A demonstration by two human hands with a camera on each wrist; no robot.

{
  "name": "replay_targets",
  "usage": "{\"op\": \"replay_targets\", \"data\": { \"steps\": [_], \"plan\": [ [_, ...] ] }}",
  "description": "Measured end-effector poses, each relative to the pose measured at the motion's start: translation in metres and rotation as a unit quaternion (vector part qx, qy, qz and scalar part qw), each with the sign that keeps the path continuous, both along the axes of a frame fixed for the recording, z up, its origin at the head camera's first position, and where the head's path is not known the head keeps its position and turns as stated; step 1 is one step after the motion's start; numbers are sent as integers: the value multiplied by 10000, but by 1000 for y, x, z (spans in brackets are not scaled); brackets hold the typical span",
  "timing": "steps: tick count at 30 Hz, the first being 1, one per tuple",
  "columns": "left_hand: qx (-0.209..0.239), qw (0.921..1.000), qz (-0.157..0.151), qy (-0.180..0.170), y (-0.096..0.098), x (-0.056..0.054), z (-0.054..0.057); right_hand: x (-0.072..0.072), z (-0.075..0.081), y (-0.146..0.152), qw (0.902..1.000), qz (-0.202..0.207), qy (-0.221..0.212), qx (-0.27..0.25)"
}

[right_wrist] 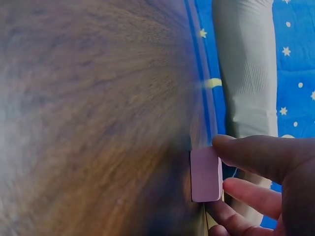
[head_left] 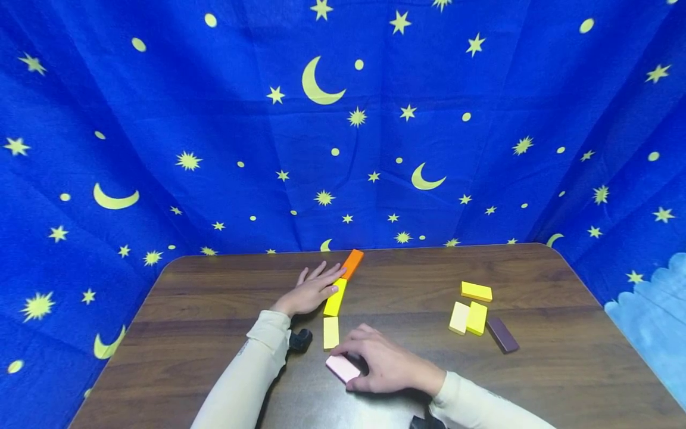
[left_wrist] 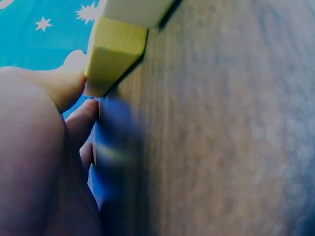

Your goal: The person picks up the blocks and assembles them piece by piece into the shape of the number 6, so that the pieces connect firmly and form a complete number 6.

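Right hand (head_left: 377, 360): thumb and fingers pinch the pink block (head_left: 343, 369); opposed grip, likely so the broad face stays uncovered and the angle can be trimmed.
Pink block: at the near end of the row, beside the pale block (head_left: 331, 332), turned askew to it. Can't tell if it's fully down on the worktop (head_left: 187, 310) or slightly lifted.
Left hand (head_left: 311, 292): not gripping; fingers extended and spread, coming in from the left. Fingertips are where the orange block (head_left: 352, 264) and yellow block (head_left: 335, 299) meet, thumb tip against yellow. Reads as a steadying touch, to stop those two from sliding.
Row: orange farthest, then yellow, then pale, laid flat end to end. Orange and yellow slant off to the right; pale sits straighter, so the line bends at that joint. Can't tell if yellow and pale actually touch.
Hand split: one at the far part of the row, one at the near end; presumably keeps them out of each other's way.
Right-side group: amber block (head_left: 476, 291), cream block (head_left: 458, 318), lemon block (head_left: 477, 318), dark block (head_left: 502, 335). Neither hand on them. Cream and lemon lie side by side, amber and dark at angles; looks like loose stock parked clear of the row, on the right hand's side.
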State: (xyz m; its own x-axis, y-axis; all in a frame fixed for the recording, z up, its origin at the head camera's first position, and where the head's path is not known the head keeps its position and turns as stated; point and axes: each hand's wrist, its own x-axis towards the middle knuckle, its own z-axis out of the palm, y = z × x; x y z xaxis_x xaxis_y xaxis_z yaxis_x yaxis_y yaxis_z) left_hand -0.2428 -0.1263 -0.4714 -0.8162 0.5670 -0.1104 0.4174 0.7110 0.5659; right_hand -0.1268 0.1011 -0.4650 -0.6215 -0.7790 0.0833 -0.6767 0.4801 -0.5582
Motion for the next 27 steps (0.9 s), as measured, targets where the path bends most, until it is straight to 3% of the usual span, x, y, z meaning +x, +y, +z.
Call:
{"op": "replay_targets", "data": {
  "steps": [14, 20, 27],
  "plan": [
    [-62, 10000, 11, 15, 2, -1, 0, -4, -2, 7, 9997, 64, 124, -194],
    [-25, 10000, -1, 22, 2, -2, 0, -6, 5, 21, 9993, -267, 76, -262],
    [-14, 10000, -19, 24, 1, -1, -1, -9, 13, 45, 9955, -774, 343, -417]
  ]
}}
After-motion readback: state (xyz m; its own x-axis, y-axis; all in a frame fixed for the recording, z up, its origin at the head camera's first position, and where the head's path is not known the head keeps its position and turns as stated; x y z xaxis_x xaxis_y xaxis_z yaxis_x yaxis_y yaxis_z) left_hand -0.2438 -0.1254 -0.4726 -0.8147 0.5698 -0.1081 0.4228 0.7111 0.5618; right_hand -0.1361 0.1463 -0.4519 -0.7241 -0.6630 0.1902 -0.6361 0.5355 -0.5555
